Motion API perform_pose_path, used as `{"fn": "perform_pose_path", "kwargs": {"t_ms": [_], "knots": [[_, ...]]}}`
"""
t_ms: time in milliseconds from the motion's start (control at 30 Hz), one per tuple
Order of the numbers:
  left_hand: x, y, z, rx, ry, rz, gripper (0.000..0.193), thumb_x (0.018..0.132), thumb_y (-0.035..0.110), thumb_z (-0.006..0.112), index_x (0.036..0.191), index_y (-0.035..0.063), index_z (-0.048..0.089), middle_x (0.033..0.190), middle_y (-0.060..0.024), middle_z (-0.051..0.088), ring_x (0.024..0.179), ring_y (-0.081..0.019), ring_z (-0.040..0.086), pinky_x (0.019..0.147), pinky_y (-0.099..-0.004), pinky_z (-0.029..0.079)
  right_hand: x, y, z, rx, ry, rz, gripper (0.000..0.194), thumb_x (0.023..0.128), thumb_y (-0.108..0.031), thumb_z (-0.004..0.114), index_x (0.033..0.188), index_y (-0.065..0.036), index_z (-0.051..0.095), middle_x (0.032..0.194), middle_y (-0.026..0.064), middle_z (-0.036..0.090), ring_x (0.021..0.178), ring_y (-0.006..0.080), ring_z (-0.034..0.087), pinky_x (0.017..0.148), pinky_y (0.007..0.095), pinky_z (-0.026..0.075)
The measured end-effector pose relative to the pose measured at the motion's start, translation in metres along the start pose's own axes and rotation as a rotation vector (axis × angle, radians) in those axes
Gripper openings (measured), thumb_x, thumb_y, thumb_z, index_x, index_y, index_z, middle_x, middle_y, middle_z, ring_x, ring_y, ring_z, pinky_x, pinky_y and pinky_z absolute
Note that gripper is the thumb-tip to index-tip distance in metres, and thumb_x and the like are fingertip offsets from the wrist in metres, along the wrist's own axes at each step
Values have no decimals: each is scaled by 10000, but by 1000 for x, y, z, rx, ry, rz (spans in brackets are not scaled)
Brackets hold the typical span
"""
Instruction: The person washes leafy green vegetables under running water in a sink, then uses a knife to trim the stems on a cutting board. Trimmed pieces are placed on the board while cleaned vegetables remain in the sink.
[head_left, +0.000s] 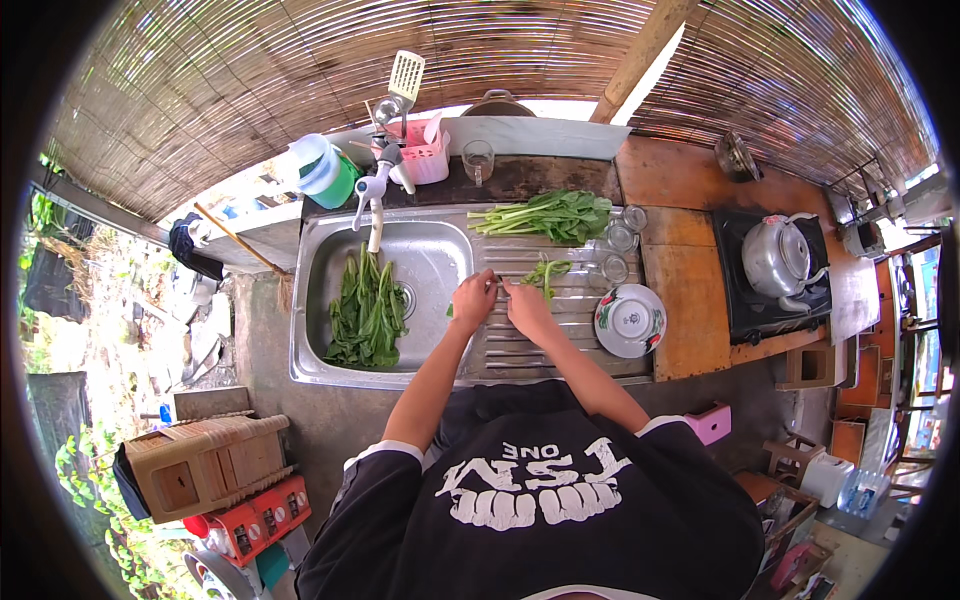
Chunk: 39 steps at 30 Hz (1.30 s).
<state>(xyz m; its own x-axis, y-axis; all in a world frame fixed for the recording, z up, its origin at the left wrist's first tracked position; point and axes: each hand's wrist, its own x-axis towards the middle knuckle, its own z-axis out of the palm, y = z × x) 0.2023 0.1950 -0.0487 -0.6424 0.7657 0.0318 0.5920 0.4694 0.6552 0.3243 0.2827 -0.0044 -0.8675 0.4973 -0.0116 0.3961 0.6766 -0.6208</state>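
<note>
My left hand (475, 298) and my right hand (527, 306) meet over the ribbed drainboard (517, 352), just right of the sink basin. Their fingertips pinch a small, dark, thin item (499, 279), too small to identify. A scrap of green leaf (450, 309) shows beside my left hand. Just beyond my right hand lie loose green stems (551, 271). Farther back on the drainboard is a bunch of leafy greens (559, 216), its pale stems pointing left. More leafy greens (365, 315) rest in the steel sink (439, 262), below the faucet (375, 199).
Right of my hands are several clear glasses (622, 236) and an upturned plate (630, 320) with a floral rim. A glass mug (478, 161), a pink utensil basket (426, 161) and a green-filled tub (328, 176) line the back ledge. A metal kettle (776, 251) sits on the stove (739, 315).
</note>
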Motion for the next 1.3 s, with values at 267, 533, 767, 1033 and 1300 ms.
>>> {"fn": "perform_pose_path", "kwargs": {"t_ms": [267, 533, 767, 1033, 1300], "knots": [[5, 2, -2, 2, 2, 7, 111, 827, 185, 591, 917, 122, 611, 849, -135, 661, 802, -363, 641, 674, -472, 511, 7, 9, 7, -18, 1, 3, 423, 792, -8, 547, 1213, 29, 579, 806, 236, 637, 780, 404, 618, 724, 484, 491], [4, 3, -2, -20, 17, -2, 117, 825, 197, 599, 906, 114, 614, 828, -135, 657, 788, -362, 639, 661, -471, 504, -3, 6, 6, -74, -10, 29, 426, 806, -28, 542, 1228, 6, 581, 772, 228, 634, 739, 387, 623, 706, 475, 500], [4, 1, -2, -34, 39, -18, 157, 833, 243, 605, 908, 107, 624, 785, -135, 663, 756, -356, 643, 658, -458, 499, -9, -1, -2, -75, -34, 69, 439, 802, -30, 544, 1239, -29, 588, 778, 230, 633, 751, 385, 624, 707, 481, 499], [9, -6, -3, -142, -28, -128, 256, 838, 319, 622, 1034, 168, 689, 756, -132, 673, 734, -329, 658, 667, -424, 512, -11, 6, -1, 23, 44, 30, 444, 808, -26, 531, 1248, -40, 585, 831, 225, 642, 782, 399, 619, 734, 477, 496], [5, -2, -4, -175, 26, -66, 244, 836, 306, 622, 1008, 150, 698, 768, -140, 668, 726, -322, 648, 662, -414, 504, -6, 9, -2, 50, 51, 47, 421, 820, -24, 522, 1235, -37, 593, 846, 250, 634, 791, 404, 616, 738, 477, 496]]}}
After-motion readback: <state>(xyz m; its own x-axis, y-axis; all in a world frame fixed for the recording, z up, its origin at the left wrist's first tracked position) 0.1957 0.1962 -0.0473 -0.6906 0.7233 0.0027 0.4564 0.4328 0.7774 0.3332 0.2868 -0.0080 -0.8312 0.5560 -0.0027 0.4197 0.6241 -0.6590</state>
